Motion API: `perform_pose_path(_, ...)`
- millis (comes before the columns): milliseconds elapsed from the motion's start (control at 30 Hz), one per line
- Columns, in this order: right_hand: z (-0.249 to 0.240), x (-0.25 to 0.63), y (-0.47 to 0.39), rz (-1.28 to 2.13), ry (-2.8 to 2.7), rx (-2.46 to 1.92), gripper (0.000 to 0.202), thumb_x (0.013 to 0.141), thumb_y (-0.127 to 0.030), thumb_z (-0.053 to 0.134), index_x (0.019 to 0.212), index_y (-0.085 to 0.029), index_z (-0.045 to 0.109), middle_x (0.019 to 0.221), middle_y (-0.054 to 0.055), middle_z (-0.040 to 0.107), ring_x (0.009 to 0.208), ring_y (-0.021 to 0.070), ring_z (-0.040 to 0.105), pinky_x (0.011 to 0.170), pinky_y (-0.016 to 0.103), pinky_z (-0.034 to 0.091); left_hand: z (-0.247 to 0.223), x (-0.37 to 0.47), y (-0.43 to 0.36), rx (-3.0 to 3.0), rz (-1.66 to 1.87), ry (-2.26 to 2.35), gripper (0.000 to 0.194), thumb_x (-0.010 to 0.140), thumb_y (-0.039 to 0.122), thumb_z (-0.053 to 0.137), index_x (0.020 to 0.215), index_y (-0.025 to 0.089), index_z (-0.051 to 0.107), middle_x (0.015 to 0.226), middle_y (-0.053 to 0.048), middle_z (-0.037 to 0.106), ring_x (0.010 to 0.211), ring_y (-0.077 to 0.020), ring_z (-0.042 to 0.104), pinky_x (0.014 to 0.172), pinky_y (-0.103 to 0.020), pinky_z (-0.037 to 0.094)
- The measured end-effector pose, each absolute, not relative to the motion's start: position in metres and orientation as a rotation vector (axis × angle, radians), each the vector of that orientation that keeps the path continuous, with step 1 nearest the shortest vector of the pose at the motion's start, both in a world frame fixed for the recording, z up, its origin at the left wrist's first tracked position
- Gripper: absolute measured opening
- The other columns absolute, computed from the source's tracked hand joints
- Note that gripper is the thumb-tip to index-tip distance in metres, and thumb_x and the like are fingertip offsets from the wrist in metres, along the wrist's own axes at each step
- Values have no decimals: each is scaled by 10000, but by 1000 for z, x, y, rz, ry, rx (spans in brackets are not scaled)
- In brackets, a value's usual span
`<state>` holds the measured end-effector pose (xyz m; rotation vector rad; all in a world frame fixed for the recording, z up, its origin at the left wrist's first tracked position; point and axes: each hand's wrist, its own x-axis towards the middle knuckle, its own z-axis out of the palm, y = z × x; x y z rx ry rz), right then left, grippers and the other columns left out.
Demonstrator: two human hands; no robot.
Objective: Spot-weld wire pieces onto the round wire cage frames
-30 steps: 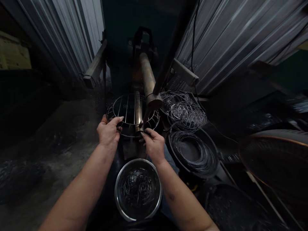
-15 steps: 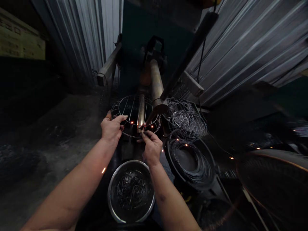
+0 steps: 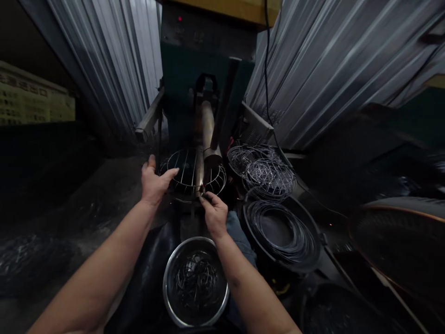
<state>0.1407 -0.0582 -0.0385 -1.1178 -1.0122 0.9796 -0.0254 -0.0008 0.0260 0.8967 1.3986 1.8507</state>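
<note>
A round wire basket (image 3: pixel 187 185) with thin metal ribs sits around the lower brass-coloured rod (image 3: pixel 199 172) of a welding machine. My left hand (image 3: pixel 153 183) holds its left side, thumb over the rim and fingers spread along the outside. My right hand (image 3: pixel 215 213) is closed in a pinch at the basket's near edge, right by the rod's tip. Whatever is between those fingertips is too small and dark to make out. Above the basket, the thicker upper cylinder (image 3: pixel 209 125) of the machine points toward me.
Below my hands stands a steel bowl (image 3: pixel 166 287) with short wire pieces inside. To the right, wire baskets (image 3: pixel 271 176) lie stacked behind a black tub (image 3: pixel 314 250) of coiled wire rings (image 3: pixel 295 232). A large fan (image 3: pixel 399 232) is at far right. A dark bar (image 3: pixel 225 102) slants above the cylinder.
The bright orange sparks have mostly died away. My left fingers have spread wider on the basket, while my right hand stays pinched by the rod tip. The view has shifted upward.
</note>
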Motion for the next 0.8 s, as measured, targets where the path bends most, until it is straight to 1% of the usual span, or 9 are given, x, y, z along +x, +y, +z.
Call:
perform_pose_path(67,-37,143,-59,944,-1082,-1107,198,721,-308,658,854,-175,721,780,2,702,756,159,623,761,279,516,37,-28,7,1504,1724,1576,562,528,104,780,1070,216,677,1198,-81,580,1204,-315,479,952,-389,404)
perform_pose_path(167,-32,147,-60,920,-1175,-1113,184,744,-274,609,854,-185,727,795,7,716,769,170,634,762,280,512,55,-25,21,2300,1055,1628,589,638,54,619,1171,296,673,1342,-75,537,1258,-331,446,1007,-470,349)
perform_pose_path(267,-24,157,-61,822,-1307,-1170,205,767,-235,559,864,-199,736,819,17,729,780,182,649,776,292,509,66,-16,29,2659,415,1588,706,661,7,508,1265,353,624,1497,-71,401,1323,-356,376,975,-537,348)
perform_pose_path(333,-19,167,-60,725,-1417,-1203,229,774,-208,541,886,-209,741,848,28,736,799,188,658,793,296,507,69,-11,30,2775,133,1542,766,671,2,481,1342,365,558,1546,-72,326,1351,-369,334,951,-557,352)
perform_pose_path(400,-14,176,-59,644,-1527,-1198,252,779,-174,526,904,-214,741,868,37,737,816,186,666,798,287,506,68,-10,30,2844,-40,1474,791,684,8,467,1390,363,502,1551,-78,317,1361,-365,324,935,-551,362)
perform_pose_path(533,-4,189,-54,521,-1657,-1139,268,784,-129,509,893,-212,740,821,47,724,764,173,662,738,261,502,59,-14,24,2879,-127,1426,779,689,60,526,1422,312,460,1488,-117,412,1347,-356,358,928,-526,382)
perform_pose_path(633,3,197,-50,518,-1663,-1093,236,783,-141,526,846,-216,741,777,39,709,720,168,646,708,262,498,48,-21,17,2913,-54,1355,767,678,166,641,1417,244,455,1452,-157,444,1343,-359,365,952,-511,378)
perform_pose_path(700,3,205,-49,573,-1596,-1075,203,771,-167,564,854,-221,741,810,33,715,756,173,647,750,277,502,37,-26,11,2945,34,1274,741,663,213,686,1378,211,490,1381,-164,507,1285,-344,439,960,-486,385)
perform_pose_path(800,-4,220,-48,726,-1299,-1116,255,721,-258,667,963,-213,732,940,38,728,860,197,650,815,319,504,12,-30,0,2973,244,1199,675,639,165,679,1302,161,552,1252,-156,585,1120,-294,565,931,-418,426)
